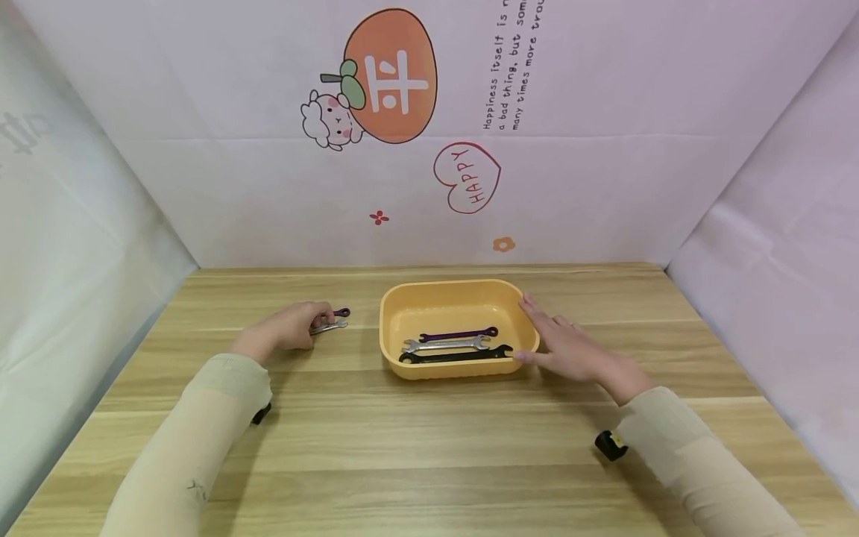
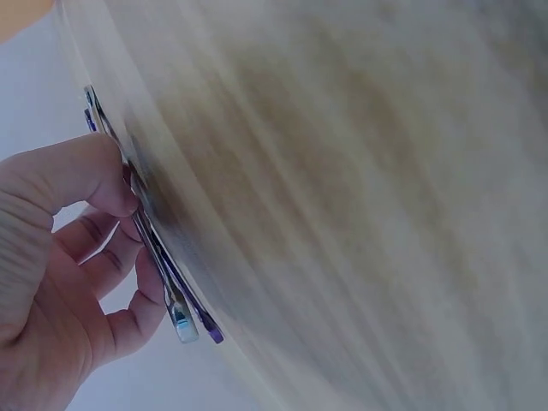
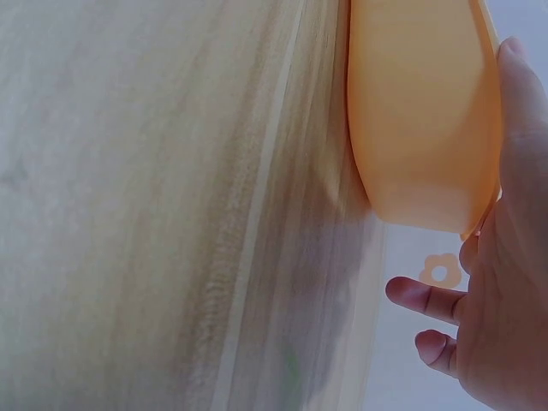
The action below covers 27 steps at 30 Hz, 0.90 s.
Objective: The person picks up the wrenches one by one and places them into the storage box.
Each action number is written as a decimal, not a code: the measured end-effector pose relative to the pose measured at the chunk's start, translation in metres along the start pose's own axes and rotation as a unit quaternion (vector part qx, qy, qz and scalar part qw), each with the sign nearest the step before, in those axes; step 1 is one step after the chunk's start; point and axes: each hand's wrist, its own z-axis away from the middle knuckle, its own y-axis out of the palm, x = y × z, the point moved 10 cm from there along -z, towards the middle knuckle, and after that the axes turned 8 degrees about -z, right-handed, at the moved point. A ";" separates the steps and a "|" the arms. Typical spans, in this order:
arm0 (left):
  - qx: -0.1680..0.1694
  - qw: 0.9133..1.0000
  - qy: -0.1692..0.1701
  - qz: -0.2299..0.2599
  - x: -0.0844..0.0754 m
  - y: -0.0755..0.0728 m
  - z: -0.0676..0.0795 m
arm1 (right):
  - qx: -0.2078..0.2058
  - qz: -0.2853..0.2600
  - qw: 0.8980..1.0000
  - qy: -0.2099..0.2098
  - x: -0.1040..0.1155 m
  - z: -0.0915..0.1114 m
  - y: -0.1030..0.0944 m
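At the left of the table my left hand (image 1: 300, 324) pinches a silver wrench (image 2: 175, 308) between thumb and fingers. A purple wrench (image 2: 201, 318) runs alongside it, close over the wood. In the head view the ends of both stick out to the right of the fingers. My right hand (image 1: 570, 349) rests against the right end of a yellow plastic basin (image 1: 463, 371), its fingers spread and the thumb along the rim. Inside the basin lie a purple wrench (image 1: 459, 335), a silver wrench (image 1: 447, 344) and a black wrench (image 1: 458, 356), roughly side by side.
The wood-grain table (image 1: 429, 462) meets a white printed backdrop (image 1: 268, 201) just behind the basin. White cloth sides hang left and right. Each sleeve cuff has a small dark camera (image 1: 611, 445) under it.
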 end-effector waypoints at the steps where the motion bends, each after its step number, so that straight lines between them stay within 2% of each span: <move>1: 0.001 1.000 -0.003 0.001 0.000 0.000 0.000 | -0.001 0.000 1.000 0.000 0.000 0.000 0.000; 20: 0.000 1.000 -0.009 0.007 -0.003 -0.005 0.004 | 0.000 0.004 1.000 0.001 0.000 0.000 0.001; 27: 0.003 0.999 -0.027 0.022 -0.005 -0.011 0.004 | -0.002 0.004 1.000 0.001 -0.001 0.000 0.001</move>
